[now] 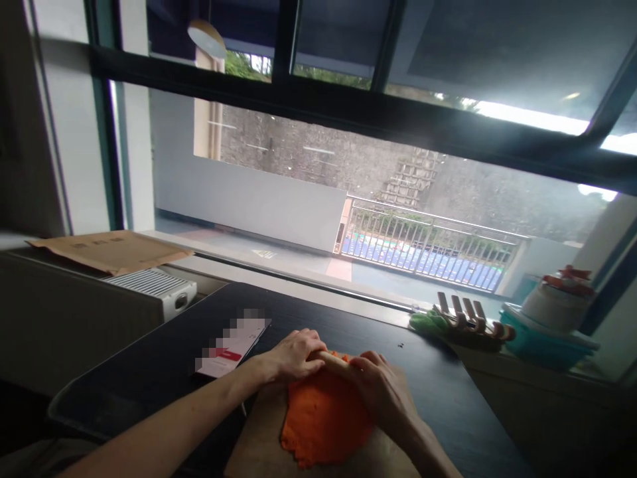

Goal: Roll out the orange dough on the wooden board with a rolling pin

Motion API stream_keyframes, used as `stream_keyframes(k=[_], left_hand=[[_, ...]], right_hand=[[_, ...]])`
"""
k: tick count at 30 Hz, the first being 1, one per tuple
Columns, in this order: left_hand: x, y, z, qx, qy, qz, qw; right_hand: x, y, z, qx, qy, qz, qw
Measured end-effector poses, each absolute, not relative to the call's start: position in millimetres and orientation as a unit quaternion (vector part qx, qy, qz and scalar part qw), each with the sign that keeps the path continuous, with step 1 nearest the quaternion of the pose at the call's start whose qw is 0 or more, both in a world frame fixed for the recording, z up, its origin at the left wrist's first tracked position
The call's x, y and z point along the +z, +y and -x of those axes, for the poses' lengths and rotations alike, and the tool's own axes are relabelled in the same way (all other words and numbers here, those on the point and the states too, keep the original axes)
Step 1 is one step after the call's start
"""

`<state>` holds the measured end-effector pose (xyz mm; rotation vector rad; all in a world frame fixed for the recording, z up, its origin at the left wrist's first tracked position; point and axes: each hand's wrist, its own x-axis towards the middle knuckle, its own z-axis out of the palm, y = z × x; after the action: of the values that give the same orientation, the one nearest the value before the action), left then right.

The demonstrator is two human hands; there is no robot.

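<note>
A light wooden rolling pin (334, 362) lies across the far part of a flattened orange sheet of dough or clay (326, 415). My left hand (297, 353) is closed over the pin's left end, and my right hand (381, 380) is wrapped round its right end. Under the sheet is a wooden board (259, 431). The sheet has a ragged near edge, and a little orange shows just beyond the pin. My fingers and the board's right side hide parts of each other.
A phone or tablet (233, 348) lies left of the board on the dark table (149, 362). On the sill at right are a green item (428, 323), several wooden pieces (465, 312) and a teal container (542, 338). A brown envelope (114, 251) rests at left.
</note>
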<state>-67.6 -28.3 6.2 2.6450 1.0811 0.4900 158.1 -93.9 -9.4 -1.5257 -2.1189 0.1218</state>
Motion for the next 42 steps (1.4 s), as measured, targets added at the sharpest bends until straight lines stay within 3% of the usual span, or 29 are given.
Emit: stream_keyframes(k=[7, 13, 16, 27, 42], left_hand=[[13.1, -2.3, 55.0, 0.164, 0.366, -0.889, 0.22], [5.8, -13.2, 62.9, 0.43, 0.459, -0.759, 0.169], [-10.9, -22.3, 60.5, 0.484, 0.477, -0.719, 0.144], [-16.7, -33.3, 54.6, 0.475, 0.519, -0.688, 0.176], [-19.3, -32.5, 54.4, 0.47, 0.52, -0.688, 0.187]], right_hand=[[-3.4, -80.1, -152.6, 0.077, -0.818, 0.536, 0.193], [-3.0, -69.3, -165.2, 0.089, -0.811, 0.538, 0.212], [2.5, -58.8, -175.8, 0.111, -0.82, 0.533, 0.176], [11.0, -61.3, -169.2, 0.121, -0.841, 0.511, 0.132], [3.6, -61.3, -169.7, 0.093, -0.844, 0.503, 0.162]])
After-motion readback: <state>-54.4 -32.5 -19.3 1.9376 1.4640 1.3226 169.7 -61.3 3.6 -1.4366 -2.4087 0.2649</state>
